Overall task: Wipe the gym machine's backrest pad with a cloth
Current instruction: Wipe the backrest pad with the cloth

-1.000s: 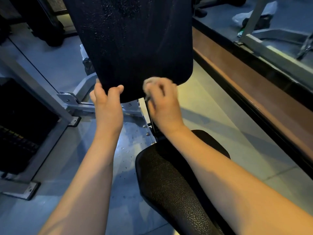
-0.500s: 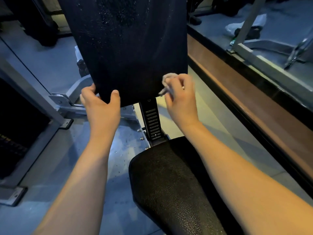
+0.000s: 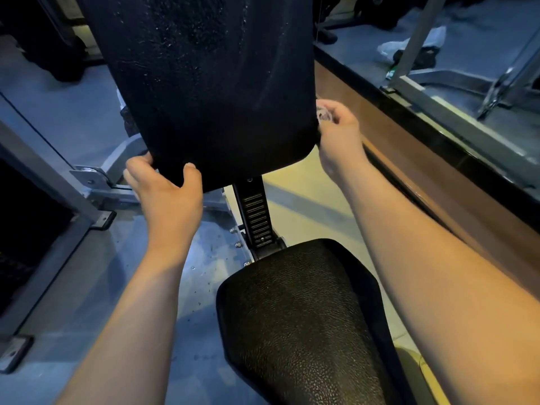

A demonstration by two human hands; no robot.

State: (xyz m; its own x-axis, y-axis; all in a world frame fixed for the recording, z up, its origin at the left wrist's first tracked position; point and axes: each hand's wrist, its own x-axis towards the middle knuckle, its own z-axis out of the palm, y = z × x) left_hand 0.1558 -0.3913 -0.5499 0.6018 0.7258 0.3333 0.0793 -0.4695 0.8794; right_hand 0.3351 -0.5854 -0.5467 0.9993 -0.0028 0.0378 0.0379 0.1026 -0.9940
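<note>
The black backrest pad [image 3: 204, 83] stands upright ahead of me, its upper face speckled with pale flecks. My left hand [image 3: 166, 197] grips the pad's lower left corner, thumb on the front and fingers behind. My right hand [image 3: 339, 138] is closed on a small pale cloth [image 3: 323, 112] and presses it against the pad's lower right edge. Most of the cloth is hidden in my fist.
The black textured seat pad [image 3: 301, 317] lies below, joined by a black notched adjustment post [image 3: 254, 214]. A grey steel frame [image 3: 58, 182] and dark weight stack are at the left. A brown ledge [image 3: 438, 182] with a mirror above runs along the right.
My right hand has slid the cloth from the pad's bottom middle rightward and up to its lower right edge. My left hand kept its grip on the lower left corner.
</note>
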